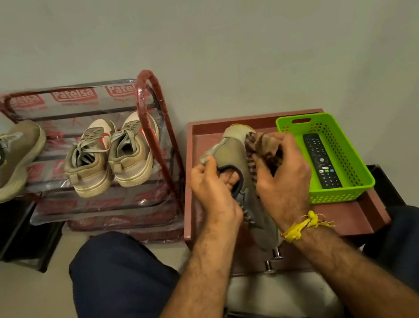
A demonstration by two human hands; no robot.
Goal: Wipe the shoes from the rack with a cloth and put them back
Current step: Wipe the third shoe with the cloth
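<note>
At 10 o'clock from my knees stands the red metal rack, wrapped in printed plastic, with 2 tan lace-up shoes on its bars and 1 olive trainer perched at its left end. At 12 o'clock a reddish tray table carries a perforated green plastic basket with a black remote inside. Above the tray I hold the grey shoe: my left hand grips its collar, fingers hooked inside. My right hand clutches the striped cloth against its side. I judge the shoe light, soft-sided and firm-soled; the collar gives the surest hold.
</note>
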